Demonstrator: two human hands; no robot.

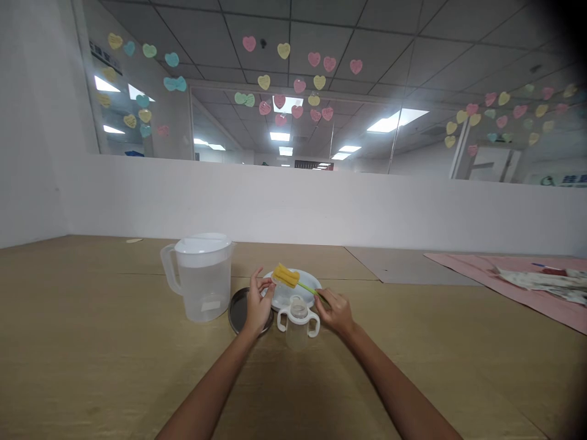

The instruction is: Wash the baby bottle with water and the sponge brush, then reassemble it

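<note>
My right hand (335, 310) is closed around the green handle of a sponge brush (286, 276), whose yellow sponge head points left. My left hand (259, 302) is at the sponge end, thumb and fingers pinched on a small, pale, see-through piece too indistinct to name. Both hands are above a white plate (315, 282). In front of the plate, between my wrists, stands a clear baby bottle (298, 330) with a white two-handled collar and an uncovered mouth. A dark round tray (238, 310) lies partly hidden behind my left hand.
A translucent lidded pitcher (205, 287) holding clear liquid stands to the left on the wooden table (114, 354). At the far right, a pink cloth (481, 275) carries whitish cloths and a pen. A white wall (293, 205) with windows above closes off the back.
</note>
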